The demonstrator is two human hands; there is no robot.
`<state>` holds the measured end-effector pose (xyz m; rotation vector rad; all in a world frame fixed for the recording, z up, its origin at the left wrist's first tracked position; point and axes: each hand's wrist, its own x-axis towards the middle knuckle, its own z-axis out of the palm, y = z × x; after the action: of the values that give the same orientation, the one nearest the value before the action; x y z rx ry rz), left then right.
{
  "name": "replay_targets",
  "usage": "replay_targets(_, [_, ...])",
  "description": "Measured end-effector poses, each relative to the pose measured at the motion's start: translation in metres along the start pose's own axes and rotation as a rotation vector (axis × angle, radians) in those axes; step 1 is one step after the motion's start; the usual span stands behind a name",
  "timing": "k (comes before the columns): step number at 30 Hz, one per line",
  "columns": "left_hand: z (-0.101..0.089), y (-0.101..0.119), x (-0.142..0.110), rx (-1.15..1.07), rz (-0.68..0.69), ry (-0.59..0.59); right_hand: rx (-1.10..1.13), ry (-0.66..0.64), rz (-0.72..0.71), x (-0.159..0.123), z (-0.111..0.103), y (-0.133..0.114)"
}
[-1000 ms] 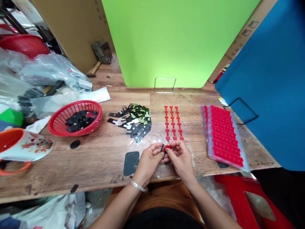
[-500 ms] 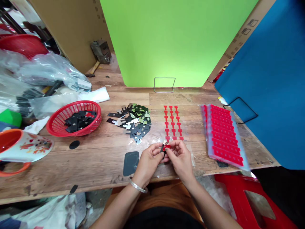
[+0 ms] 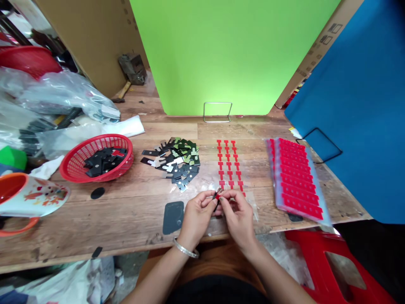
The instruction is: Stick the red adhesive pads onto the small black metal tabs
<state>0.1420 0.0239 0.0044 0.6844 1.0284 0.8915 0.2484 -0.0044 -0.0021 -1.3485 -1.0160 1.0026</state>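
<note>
We're at a workshop bench, by the look of it: a scuffed wooden tabletop point(image 3: 126, 219) with a heap of small metal plates point(image 3: 180, 158) and rows of red T-shaped pieces point(image 3: 228, 163). Over here there's a hammer point(image 3: 123, 91), plastic bags point(image 3: 66, 90) and a basket point(image 3: 71, 162) of black parts point(image 3: 106, 160).

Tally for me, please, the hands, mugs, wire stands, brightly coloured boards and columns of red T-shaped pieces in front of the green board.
Hands: 2 (left hand, right hand)
Mug: 1
Wire stands: 2 (silver stand, black stand)
Boards: 2 (green board, blue board)
Columns of red T-shaped pieces: 3
Total: 10
</note>
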Motion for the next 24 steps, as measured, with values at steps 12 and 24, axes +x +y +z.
replay_targets(12, [0.006,0.002,-0.005,0.043,-0.010,-0.023,-0.187,0.084,-0.097,0.014,-0.009,-0.014])
replay_targets(24, [0.008,0.001,-0.007,0.034,-0.023,-0.015,-0.156,0.078,-0.069,0.016,-0.009,-0.011])
